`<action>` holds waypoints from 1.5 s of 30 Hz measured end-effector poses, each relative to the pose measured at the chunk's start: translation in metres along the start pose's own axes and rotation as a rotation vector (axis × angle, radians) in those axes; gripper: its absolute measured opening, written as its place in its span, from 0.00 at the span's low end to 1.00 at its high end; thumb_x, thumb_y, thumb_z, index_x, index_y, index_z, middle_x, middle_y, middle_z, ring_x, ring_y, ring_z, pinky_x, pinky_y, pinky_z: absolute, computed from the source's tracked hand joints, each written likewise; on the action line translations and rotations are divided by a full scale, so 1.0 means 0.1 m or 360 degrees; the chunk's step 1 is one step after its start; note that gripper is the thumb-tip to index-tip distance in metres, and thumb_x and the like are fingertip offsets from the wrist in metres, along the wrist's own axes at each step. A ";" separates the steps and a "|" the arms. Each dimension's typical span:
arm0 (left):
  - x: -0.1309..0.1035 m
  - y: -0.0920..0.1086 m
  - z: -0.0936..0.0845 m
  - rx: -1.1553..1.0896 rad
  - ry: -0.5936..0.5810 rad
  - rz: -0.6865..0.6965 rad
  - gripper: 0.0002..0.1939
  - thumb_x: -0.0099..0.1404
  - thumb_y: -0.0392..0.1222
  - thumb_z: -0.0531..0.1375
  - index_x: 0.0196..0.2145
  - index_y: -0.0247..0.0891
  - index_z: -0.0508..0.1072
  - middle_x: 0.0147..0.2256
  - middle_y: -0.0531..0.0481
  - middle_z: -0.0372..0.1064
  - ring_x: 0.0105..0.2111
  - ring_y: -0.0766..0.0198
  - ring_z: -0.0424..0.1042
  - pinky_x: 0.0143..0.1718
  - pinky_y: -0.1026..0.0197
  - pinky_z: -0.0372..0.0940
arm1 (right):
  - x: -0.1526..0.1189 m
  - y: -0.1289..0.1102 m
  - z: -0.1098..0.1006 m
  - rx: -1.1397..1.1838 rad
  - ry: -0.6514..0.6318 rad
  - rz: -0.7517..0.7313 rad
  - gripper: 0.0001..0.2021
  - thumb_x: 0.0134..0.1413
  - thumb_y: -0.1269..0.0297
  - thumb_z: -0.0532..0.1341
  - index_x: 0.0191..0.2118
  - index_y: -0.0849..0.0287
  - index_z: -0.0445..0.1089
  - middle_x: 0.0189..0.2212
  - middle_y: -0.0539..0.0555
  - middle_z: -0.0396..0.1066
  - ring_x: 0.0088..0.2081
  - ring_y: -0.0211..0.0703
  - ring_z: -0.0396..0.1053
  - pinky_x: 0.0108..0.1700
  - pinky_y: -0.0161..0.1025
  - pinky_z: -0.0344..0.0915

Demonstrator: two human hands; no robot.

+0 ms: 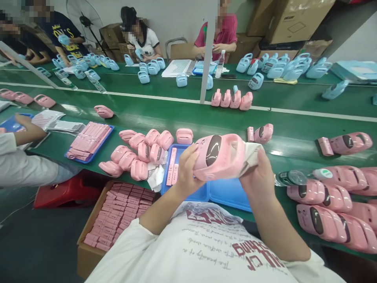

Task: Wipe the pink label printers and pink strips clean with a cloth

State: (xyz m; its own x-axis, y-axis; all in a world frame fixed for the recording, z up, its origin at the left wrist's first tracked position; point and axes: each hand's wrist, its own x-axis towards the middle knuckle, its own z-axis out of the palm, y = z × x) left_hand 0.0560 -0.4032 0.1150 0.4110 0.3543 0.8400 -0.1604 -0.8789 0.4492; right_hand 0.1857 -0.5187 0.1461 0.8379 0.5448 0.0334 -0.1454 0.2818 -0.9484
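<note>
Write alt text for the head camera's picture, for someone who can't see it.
A left hand steadies a glossy pink casing while the right hand holds a pale cloth against its handle end. More pink casings lie on both sides of the green bench; across it, people sit behind light-blue ones.

pink casing (224, 159), dark window (213, 150), centre. off-white cloth (252, 154) beside it. green bench (159, 114), white stripe (132, 96). pale-blue casings (277, 71) upper right. white shirt (206, 245), maroon lettering (257, 255), bottom.
</note>
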 end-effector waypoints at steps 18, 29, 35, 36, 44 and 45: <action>0.02 0.02 0.15 -0.1679 -0.0513 -0.1674 0.41 0.49 0.61 0.64 0.55 0.38 0.61 0.48 0.38 0.69 0.51 0.46 0.68 0.48 0.47 0.66 | 0.06 -0.10 -0.12 0.0047 -0.0412 0.0364 0.10 0.35 0.56 0.65 0.23 0.57 0.69 0.19 0.49 0.68 0.24 0.42 0.69 0.28 0.39 0.69; -0.06 -0.04 0.14 -0.1699 -0.0335 -0.1867 0.37 0.43 0.57 0.69 0.48 0.36 0.69 0.38 0.43 0.75 0.44 0.50 0.73 0.44 0.52 0.68 | 0.50 -0.40 -1.91 -0.1320 0.1290 -0.0016 0.05 0.36 0.70 0.66 0.26 0.57 0.74 0.27 0.54 0.74 0.33 0.46 0.72 0.33 0.49 0.56; -0.06 -0.04 0.18 -0.1652 -0.0180 -0.1874 0.39 0.41 0.58 0.69 0.49 0.39 0.68 0.41 0.44 0.74 0.46 0.51 0.72 0.45 0.52 0.68 | 0.64 -0.07 -2.62 -0.2049 0.1328 -0.0077 0.06 0.41 0.70 0.60 0.19 0.57 0.64 0.37 0.70 0.74 0.51 0.69 0.67 0.40 0.61 0.53; -0.05 -0.05 0.19 -0.1636 -0.0177 -0.1881 0.39 0.41 0.58 0.69 0.49 0.39 0.68 0.41 0.44 0.74 0.46 0.51 0.72 0.45 0.52 0.68 | 0.64 0.05 -2.68 -0.2029 0.1295 -0.0026 0.09 0.41 0.68 0.60 0.17 0.55 0.60 0.36 0.71 0.74 0.50 0.70 0.67 0.40 0.62 0.53; -0.07 -0.12 0.17 -0.1622 -0.0087 -0.2027 0.38 0.41 0.59 0.68 0.49 0.39 0.69 0.41 0.44 0.75 0.46 0.50 0.72 0.45 0.51 0.68 | 0.60 0.57 -3.03 -0.2010 0.1291 -0.0446 0.04 0.45 0.64 0.58 0.29 0.55 0.68 0.43 0.74 0.71 0.52 0.65 0.67 0.50 0.60 0.55; -0.07 -0.12 0.17 -0.1619 -0.0064 -0.2026 0.38 0.41 0.59 0.69 0.49 0.39 0.69 0.41 0.44 0.75 0.46 0.50 0.72 0.45 0.51 0.68 | 0.60 0.59 -3.06 -0.2017 0.1216 -0.0519 0.04 0.44 0.64 0.58 0.29 0.55 0.68 0.43 0.72 0.71 0.51 0.63 0.67 0.51 0.58 0.56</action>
State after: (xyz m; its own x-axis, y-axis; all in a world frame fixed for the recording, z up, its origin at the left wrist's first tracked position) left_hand 0.0699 -0.4004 0.0982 0.7530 0.6233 -0.2108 -0.2044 0.5261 0.8255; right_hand 0.3882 -0.7112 -0.0048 0.8648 -0.0458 0.5001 0.2966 -0.7570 -0.5822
